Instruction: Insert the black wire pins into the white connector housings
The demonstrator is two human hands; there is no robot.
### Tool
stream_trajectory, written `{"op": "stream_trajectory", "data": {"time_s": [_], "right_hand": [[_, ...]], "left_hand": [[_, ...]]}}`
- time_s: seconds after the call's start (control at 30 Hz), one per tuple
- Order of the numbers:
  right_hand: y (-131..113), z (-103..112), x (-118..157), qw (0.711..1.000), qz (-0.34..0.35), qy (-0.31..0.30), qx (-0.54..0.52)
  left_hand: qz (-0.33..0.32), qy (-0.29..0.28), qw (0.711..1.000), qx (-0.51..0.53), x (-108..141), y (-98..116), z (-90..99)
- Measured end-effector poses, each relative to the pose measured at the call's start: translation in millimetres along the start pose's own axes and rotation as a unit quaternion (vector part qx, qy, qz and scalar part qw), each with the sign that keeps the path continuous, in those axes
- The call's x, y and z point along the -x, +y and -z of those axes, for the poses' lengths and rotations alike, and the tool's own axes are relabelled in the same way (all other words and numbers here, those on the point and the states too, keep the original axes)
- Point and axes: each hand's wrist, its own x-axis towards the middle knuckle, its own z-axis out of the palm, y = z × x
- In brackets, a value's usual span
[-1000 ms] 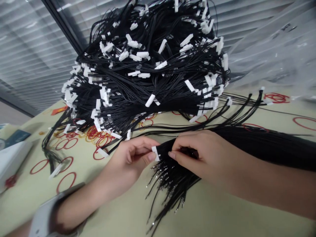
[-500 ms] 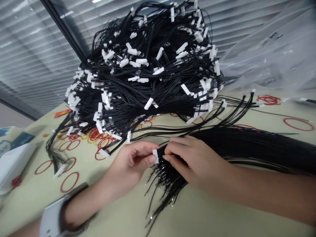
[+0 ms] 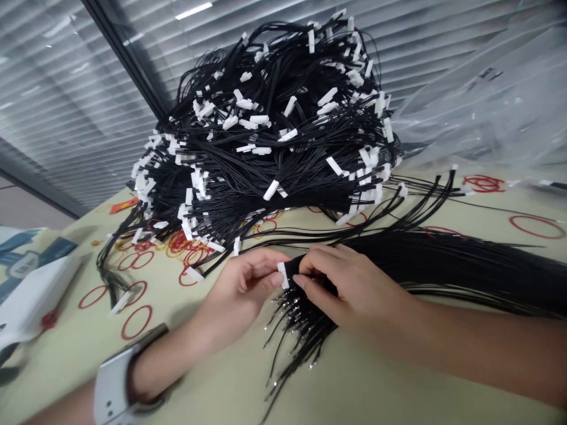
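Observation:
A small white connector point(image 3: 283, 275) is pinched between the thumb and fingers of my left hand point(image 3: 248, 286). Black wires run from its right side into my right hand point(image 3: 349, 283), whose thumb and forefinger are closed on them. Below both hands, loose wire ends with shiny metal tips point(image 3: 296, 324) fan out over the table. The thick bundle of black wires point(image 3: 434, 265) stretches away to the right, behind my right forearm. My wrist on the left bears a grey-white band.
A big heap of black cables point(image 3: 266, 130) with white connectors stands at the back. Red and yellow rubber bands point(image 3: 137, 321) lie on the table point(image 3: 212, 378). Clear plastic point(image 3: 496, 112) is at the back right, a white object point(image 3: 39, 301) at the left edge.
The view has shifted, so the heap and the items on the left appear further right and slightly lower. Both hands keep their pinch, and more of the wires beside the connector shows between them.

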Motion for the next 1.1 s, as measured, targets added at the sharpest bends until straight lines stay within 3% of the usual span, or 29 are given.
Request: {"op": "stream_trajectory", "data": {"time_s": [0.2,0.53,0.9,1.1], "right_hand": [[2.2,4.3,-5.3,0.995,0.0,-0.017,-0.102],[3.7,0.1,-0.3,0.997,0.031,0.005,-0.065],[1.8,0.7,-1.7,0.999,0.003,0.005,-0.046],[1.5,0.5,-1.2,0.999,-0.01,-0.001,-0.049]], "left_hand": [[0.031,0.001,0.997,0.076,-4.0,-5.3,4.1],[0.027,0.015,0.995,0.099,1.4,-4.2,-1.5],[-0.001,-0.023,1.0,-0.01,3.3,-4.3,2.5],[0.046,-0.056,0.997,-0.002,-1.5,0.3,2.8]]}}
